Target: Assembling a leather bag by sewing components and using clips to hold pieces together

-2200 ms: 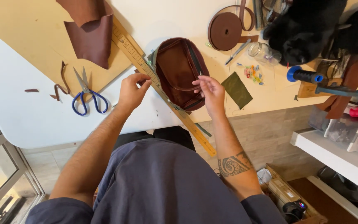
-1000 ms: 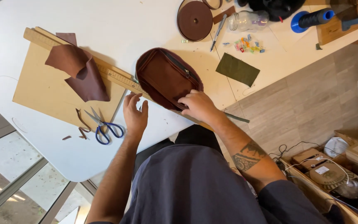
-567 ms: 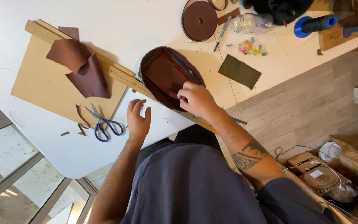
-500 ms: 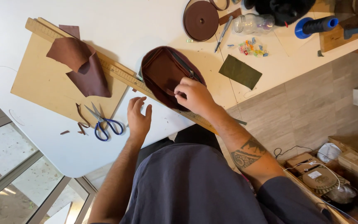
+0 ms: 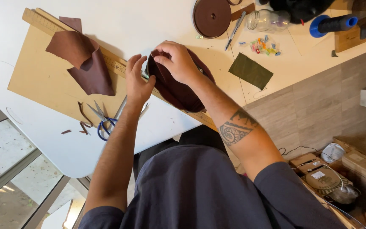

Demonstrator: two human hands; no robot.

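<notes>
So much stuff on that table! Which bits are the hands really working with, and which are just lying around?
In hand:
- dark brown oval leather pouch, gripped by the right hand
- left hand touching its edge
- long wooden ruler running beneath it

Lying about:
- blue-handled scissors
- loose brown leather scraps
- olive green rectangular patch
- round brown disc
- clear glass jar

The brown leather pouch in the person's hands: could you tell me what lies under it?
Under the brown leather pouch runs a long wooden ruler, showing on both sides. The left hand and right hand cover the pouch's top; the table surface directly beneath is hidden.
</notes>
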